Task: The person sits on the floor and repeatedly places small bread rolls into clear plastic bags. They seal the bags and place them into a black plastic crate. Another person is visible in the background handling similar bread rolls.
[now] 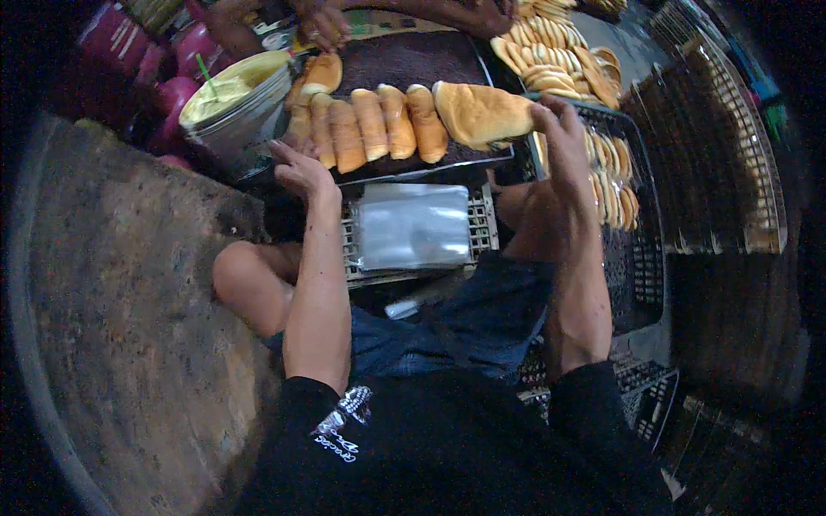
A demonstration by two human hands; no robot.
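1. Right hand (564, 129) pinches a large bread roll (482, 113), at 1 o'clock over the dark tray (413, 60).
2. Left hand (297, 168), fingers loosely spread, hovers at 11 o'clock by the row of rolls (370, 125).
3. A cream bucket (237, 99) sits at 10 o'clock.

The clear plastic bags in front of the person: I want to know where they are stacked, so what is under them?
The clear plastic bags lie on a pale slatted crate; its grid shows at both sides. What the crate holds is hidden.

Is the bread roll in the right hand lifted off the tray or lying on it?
Lifted. The right hand grips the bread roll by one end, above the row of rolls lying on the dark tray.
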